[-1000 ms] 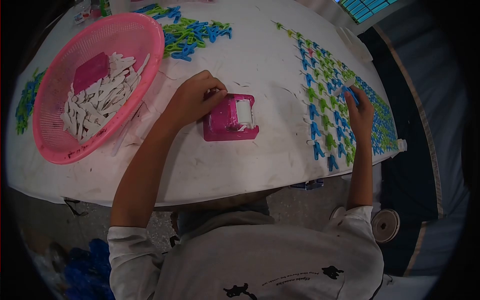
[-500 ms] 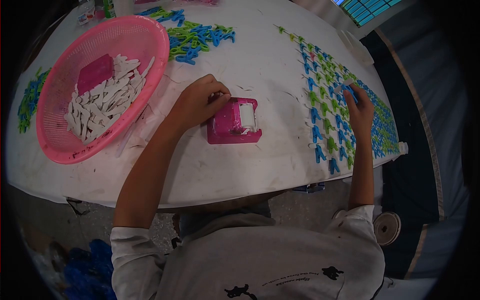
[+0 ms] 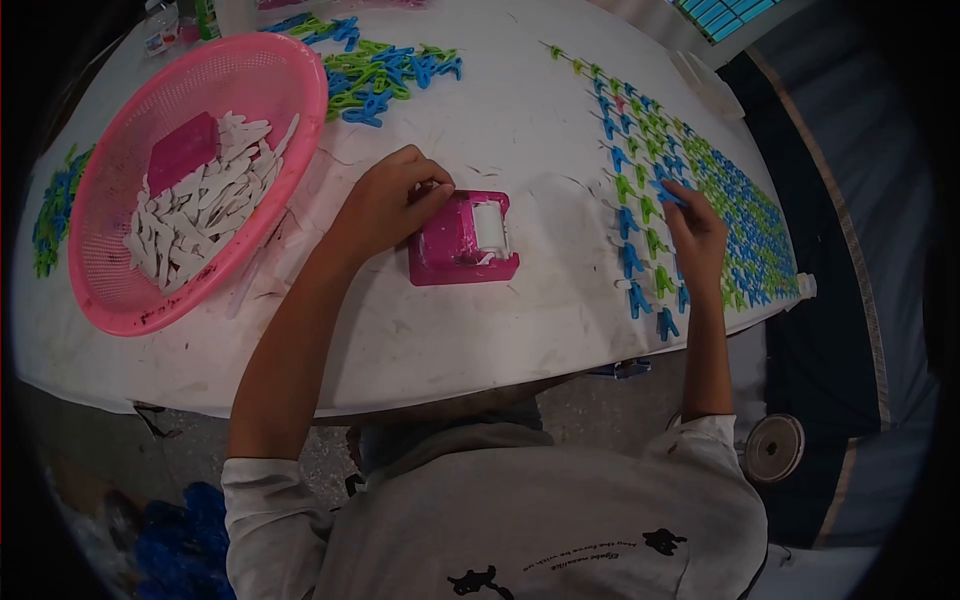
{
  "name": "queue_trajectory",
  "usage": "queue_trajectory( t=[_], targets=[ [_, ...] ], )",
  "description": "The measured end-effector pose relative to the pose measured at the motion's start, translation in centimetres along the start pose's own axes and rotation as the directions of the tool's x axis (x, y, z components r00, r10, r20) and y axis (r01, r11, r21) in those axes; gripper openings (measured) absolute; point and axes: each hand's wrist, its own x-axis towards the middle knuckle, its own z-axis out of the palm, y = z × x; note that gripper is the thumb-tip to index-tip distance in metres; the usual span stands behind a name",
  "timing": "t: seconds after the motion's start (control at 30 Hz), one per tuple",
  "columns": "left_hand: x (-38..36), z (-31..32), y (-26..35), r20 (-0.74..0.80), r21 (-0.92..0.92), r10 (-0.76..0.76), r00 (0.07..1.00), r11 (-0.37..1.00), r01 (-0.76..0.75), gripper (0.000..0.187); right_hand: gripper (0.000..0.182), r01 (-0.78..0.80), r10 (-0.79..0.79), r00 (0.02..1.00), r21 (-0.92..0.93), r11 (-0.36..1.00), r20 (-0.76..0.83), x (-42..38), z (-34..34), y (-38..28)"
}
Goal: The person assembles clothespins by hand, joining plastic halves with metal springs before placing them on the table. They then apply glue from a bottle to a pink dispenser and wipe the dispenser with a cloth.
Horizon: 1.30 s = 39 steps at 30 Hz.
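Note:
My right hand (image 3: 697,238) is over the left part of the rows of blue and green clothespins (image 3: 655,242), its thumb and fingertips closed on a blue clothespin (image 3: 668,190). My left hand (image 3: 398,200) is curled, thumb against fingers, at the upper left corner of a pink box (image 3: 440,245). Whatever sits between those fingertips is hidden or too small to name. A white roller-like piece (image 3: 489,228) shows in the right side of the box.
A pink mesh basket (image 3: 300,110) at left contains many white strips (image 3: 210,195) and a dark pink block (image 3: 183,152). Loose clothespins (image 3: 385,75) lie behind it, with another pile (image 3: 55,215) to its left. The table's near edge (image 3: 400,410) curves in front of my body.
My right hand has moved left and lowered the blue clothespin, with its pale strip, to the rows. My left hand keeps its place by the box. The whole view has shifted slightly.

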Motion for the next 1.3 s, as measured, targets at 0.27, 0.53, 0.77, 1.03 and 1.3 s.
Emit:
queue_trajectory(
  t=[0.27,0.53,0.77,1.03,1.3],
  targets=[
    [0.2,0.1,0.5,0.011,0.031,-0.018,1.000,0.999,0.018,0.012,0.019,-0.091,0.077,0.985,-0.086,0.992,-0.151,-9.3,4.8,-3.1],
    [0.4,0.4,0.4,0.048,0.014,-0.036,0.998,0.999,0.035,0.013,0.022,-0.338,0.327,0.900,0.012,0.941,-0.287,-16.6,7.9,-4.1],
    [0.2,0.4,0.3,0.035,-0.001,-0.072,0.997,0.997,0.072,0.015,0.025,-0.334,0.305,0.913,-0.066,0.940,-0.271,-17.1,7.8,-3.9],
    [0.2,0.3,0.5,0.037,0.011,-0.067,0.997,0.998,0.066,0.016,0.030,-0.389,0.356,0.905,-0.113,0.914,-0.232,-16.8,7.5,-4.5],
    [0.2,0.3,0.7,0.041,0.024,-0.063,0.997,0.998,0.062,0.017,0.031,-0.296,0.252,0.948,-0.255,0.921,-0.192,-16.9,6.1,-5.1]
  ],
)
